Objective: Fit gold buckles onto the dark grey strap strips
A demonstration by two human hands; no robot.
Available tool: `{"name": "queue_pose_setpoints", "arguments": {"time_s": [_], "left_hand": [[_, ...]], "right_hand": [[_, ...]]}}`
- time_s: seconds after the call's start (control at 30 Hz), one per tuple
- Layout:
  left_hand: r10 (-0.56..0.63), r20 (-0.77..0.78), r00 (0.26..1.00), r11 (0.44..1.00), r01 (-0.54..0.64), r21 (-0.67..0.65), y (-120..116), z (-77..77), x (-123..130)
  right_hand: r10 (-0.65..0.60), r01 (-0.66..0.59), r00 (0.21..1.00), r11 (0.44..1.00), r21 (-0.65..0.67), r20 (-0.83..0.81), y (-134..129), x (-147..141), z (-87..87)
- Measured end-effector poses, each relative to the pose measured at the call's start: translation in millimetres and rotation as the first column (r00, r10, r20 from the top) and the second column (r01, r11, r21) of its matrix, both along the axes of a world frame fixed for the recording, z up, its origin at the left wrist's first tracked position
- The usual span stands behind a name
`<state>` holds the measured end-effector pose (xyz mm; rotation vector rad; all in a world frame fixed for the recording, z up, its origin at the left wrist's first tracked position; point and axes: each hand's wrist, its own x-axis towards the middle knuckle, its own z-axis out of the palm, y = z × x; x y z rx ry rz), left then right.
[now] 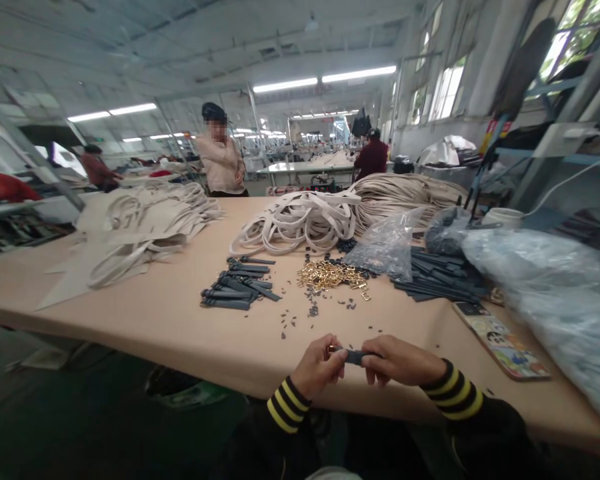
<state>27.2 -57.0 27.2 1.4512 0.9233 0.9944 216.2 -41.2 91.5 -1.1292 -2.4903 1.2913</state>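
Just above the table's front edge, a short dark strap (354,357) stretches between my two hands. My left hand (318,367) pinches its left end, where a bit of gold metal shows by the fingertips. My right hand (397,361) is closed on the strap's other end, thumb on top. Beyond my hands lies a heap of gold buckles (330,275), with small dark pieces (313,310) scattered before it. To the left of the buckles, dark straps (237,285) are stacked, some with gold at one end.
Beige strap loops (305,220) and a long beige bundle (410,197) lie at the back. Fabric pieces (130,227) cover the left side. Flat dark strips (437,277), a phone (503,341) and plastic bags (555,287) are on the right. A person (220,157) stands beyond the table.
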Motion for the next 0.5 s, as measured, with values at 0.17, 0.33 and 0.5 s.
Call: {"name": "queue_pose_setpoints", "arguments": {"time_s": [0.17,0.33,0.5], "left_hand": [[0.004,-0.05,0.999,0.998,-0.007,-0.062,7,-5.7,0],[0.071,-0.124,0.99,0.996,-0.078,-0.052,10,-10.1,5],[0.068,-0.097,0.993,0.993,-0.076,-0.089,13,-15.0,8]], "right_hand": [[0.092,-0.087,0.994,0.993,0.078,-0.06,13,-4,-7.0],[0.07,-0.068,0.99,0.997,0.018,-0.124,27,-2,-26.7],[0.034,-0.081,0.966,0.981,-0.175,-0.254,34,3,-41.4]]}}
